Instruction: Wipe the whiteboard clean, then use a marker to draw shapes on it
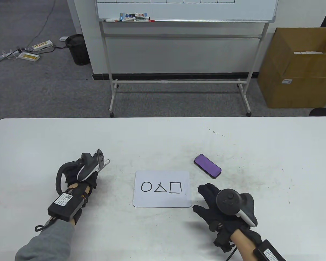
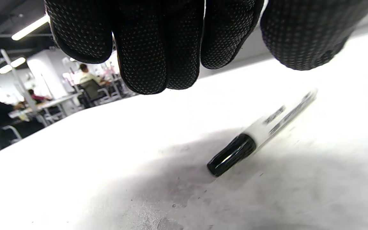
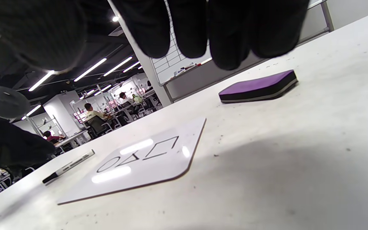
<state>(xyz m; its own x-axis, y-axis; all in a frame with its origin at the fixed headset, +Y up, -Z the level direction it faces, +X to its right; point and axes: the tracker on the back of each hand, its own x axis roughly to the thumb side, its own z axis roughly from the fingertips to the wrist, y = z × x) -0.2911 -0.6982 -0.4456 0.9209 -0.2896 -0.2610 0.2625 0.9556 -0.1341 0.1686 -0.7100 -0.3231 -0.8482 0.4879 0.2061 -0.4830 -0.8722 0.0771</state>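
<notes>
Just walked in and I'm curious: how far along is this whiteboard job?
It looks nearly finished. The small whiteboard carries a circle, a triangle and a square, with no smudges visible. The marker lies capped on the table under the left hand, which is not gripping it. The purple eraser rests beside the board, and the right hand holds nothing. Nothing obvious seems left.

Bare tabletop [image 1: 163, 136] lies beyond the small whiteboard [image 1: 162, 189]. Obstacles: purple eraser [image 1: 207, 166] near the board's far right corner; marker [image 3: 69, 166] lying left of the board, under the left hand [image 1: 81, 174]. Passage between eraser and board is open.
</notes>
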